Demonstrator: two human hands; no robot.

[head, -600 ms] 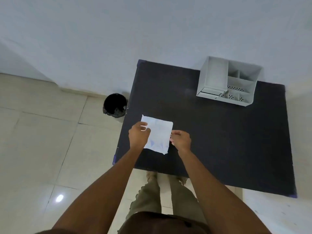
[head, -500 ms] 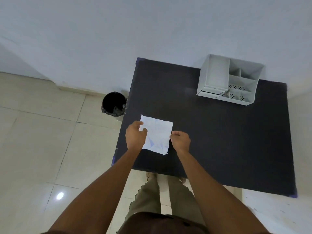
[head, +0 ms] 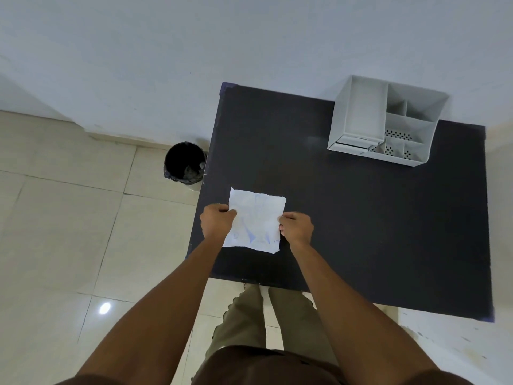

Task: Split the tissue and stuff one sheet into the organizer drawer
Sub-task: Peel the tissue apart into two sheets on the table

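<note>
both hands pinching the tissue [head: 256, 219] over the dark table [head: 361, 218], left hand [head: 217, 222] one edge, right hand [head: 296, 227] the other; white organizer [head: 358, 118] sits far corner

White tissue [head: 256, 219] — flat, unsplit

The tissue [head: 256, 219] looks like thin, soft paper, white with faint blue print, a bit crinkled. The tabletop [head: 361, 218] is matt black, kinda felt-like, no shine at all. The organizer [head: 385, 122] at the far right looks like smooth light grey plastic, with perforated bottoms in some compartments. The floor [head: 69, 232] is glossy cream tile. The bin [head: 184, 163] on the left has a crinkly black plastic liner.
</note>
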